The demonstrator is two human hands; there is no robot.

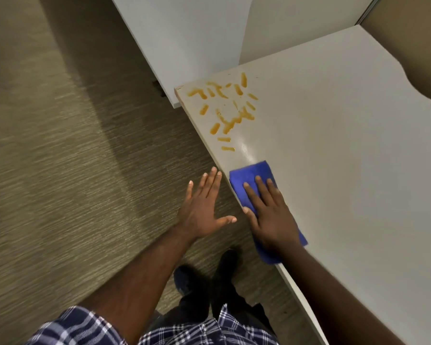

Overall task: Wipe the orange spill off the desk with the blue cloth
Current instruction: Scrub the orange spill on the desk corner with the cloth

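White tabletop (pixel 334 135): right hand (pixel 271 215) presses flat on a blue cloth (pixel 249 175); orange spill (pixel 224 113) lies beyond its fingertips. Left hand (pixel 204 207) hovers spread, empty.

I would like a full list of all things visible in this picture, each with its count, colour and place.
flat white desk top: one, white, right side
orange liquid spill: many streaks, orange, desk's far left corner
folded blue cloth: one, blue, desk's near edge, short of the spill
white panels: two, white, behind the desk
carpet floor: one, beige-brown, left
checked shirt: one, blue-white, bottom
left hand: open, over the floor
right hand: flat on the cloth
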